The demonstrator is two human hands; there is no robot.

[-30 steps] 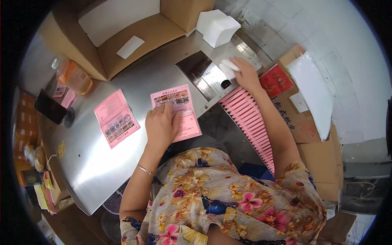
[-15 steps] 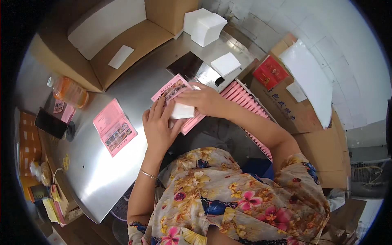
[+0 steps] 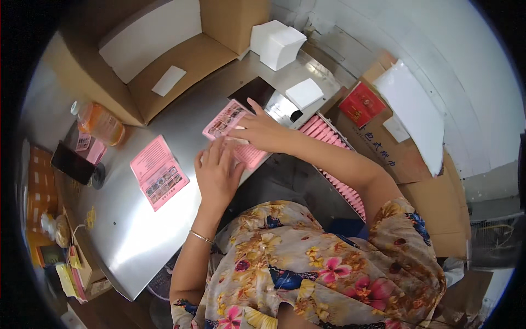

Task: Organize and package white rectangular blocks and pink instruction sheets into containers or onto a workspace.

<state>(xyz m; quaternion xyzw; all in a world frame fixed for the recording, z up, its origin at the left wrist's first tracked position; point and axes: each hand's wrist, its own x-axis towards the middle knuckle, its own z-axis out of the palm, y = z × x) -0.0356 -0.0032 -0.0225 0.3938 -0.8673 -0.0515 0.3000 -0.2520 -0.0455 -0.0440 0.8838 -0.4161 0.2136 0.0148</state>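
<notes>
A pink printed paper wrapper (image 3: 223, 122) with small food pictures lies on the steel table in front of me. Its lower half (image 3: 251, 156) reaches the near table edge. A sliver of folded white napkin (image 3: 239, 135) shows on it, mostly covered by fingers. My right hand (image 3: 263, 131) lies over the wrapper and grips that napkin, one finger raised apart from the others. Beside it, my left hand (image 3: 216, 174) touches the wrapper's near left side with its fingers stretched out, thumb apart. Further left lies another unfolded pink wrapper (image 3: 159, 174).
A row of pink packets (image 3: 339, 186) fills a box at the right. White napkin stacks (image 3: 278, 45) stand at the back, with a smaller stack (image 3: 304, 93) nearer. An open cardboard box (image 3: 219, 52), a bottle of orange drink (image 3: 101, 125) and a phone (image 3: 72, 163) stand at the left.
The white napkin lay largely exposed between my hands; now only a sliver shows and the wrapper's lower pink half is uncovered. My right hand has shifted slightly left, one finger lifting.
</notes>
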